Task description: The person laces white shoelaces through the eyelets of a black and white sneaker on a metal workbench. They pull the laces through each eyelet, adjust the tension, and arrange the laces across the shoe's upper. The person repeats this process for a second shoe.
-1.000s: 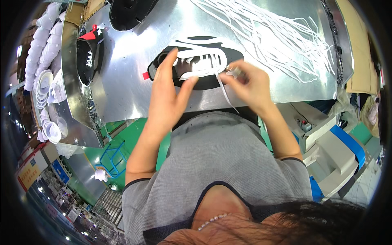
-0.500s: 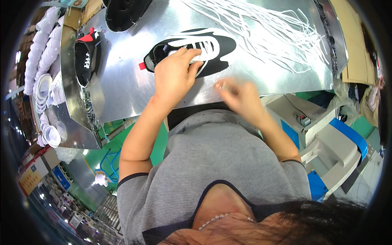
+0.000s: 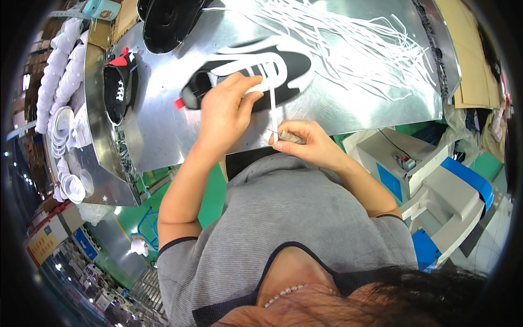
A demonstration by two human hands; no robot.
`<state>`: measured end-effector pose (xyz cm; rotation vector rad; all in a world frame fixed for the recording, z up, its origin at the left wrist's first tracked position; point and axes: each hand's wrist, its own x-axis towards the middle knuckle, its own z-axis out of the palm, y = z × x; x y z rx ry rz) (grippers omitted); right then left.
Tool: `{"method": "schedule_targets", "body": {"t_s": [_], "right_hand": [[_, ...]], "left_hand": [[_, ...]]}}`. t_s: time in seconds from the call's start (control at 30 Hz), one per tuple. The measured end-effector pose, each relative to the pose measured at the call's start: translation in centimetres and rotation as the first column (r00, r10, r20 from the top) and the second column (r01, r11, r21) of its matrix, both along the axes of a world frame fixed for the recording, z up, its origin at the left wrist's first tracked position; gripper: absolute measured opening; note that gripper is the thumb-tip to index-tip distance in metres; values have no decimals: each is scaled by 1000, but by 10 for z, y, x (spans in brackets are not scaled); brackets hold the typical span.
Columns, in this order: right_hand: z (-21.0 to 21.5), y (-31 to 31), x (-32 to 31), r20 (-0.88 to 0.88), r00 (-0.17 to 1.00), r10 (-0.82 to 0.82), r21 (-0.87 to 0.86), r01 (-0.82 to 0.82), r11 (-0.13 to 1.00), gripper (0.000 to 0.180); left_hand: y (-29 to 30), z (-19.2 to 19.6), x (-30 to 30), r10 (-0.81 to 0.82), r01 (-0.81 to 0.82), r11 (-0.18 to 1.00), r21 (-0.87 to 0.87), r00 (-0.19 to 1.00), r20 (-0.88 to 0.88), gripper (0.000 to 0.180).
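Observation:
A black and white shoe upper point(image 3: 297, 57) with a red heel tab lies on the metal table, its toe to the right. My left hand point(image 3: 226, 109) is closed on its near side by the opening, thumb and fingers pinching at the lacing edge. One white shoelace point(image 3: 273, 106) runs taut from the eyelets toward me. At its end my right hand point(image 3: 308, 144) is closed around a small tool with a greyish handle point(image 3: 292, 137) and a thin metal shaft, which meets the lace near the table's front edge. The shaft's tip is hard to make out.
A heap of white laces point(image 3: 359, 52) spreads over the table's far right. Another black shoe with red trim point(image 3: 120, 87) stands at the left, and black shoe parts point(image 3: 169, 24) lie at the back. White stacked cups point(image 3: 54, 71) line the left side.
My right hand, blurred before, has come left and down with the tool, and a lace is now stretched to it. The shoe and my left hand have shifted slightly left and tilted.

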<state>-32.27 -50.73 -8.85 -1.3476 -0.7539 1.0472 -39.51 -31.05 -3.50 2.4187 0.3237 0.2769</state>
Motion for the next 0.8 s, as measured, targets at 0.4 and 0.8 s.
{"method": "schedule_targets", "body": {"t_s": [0.4, 0.8], "right_hand": [[-23, 57, 49, 504, 691, -518, 268, 445, 855, 13], [-10, 28, 28, 350, 846, -401, -1, 429, 903, 23]], "left_hand": [[9, -20, 4, -16, -45, 954, -296, 980, -201, 32], [-1, -38, 10, 71, -72, 996, 57, 997, 29, 22]]}}
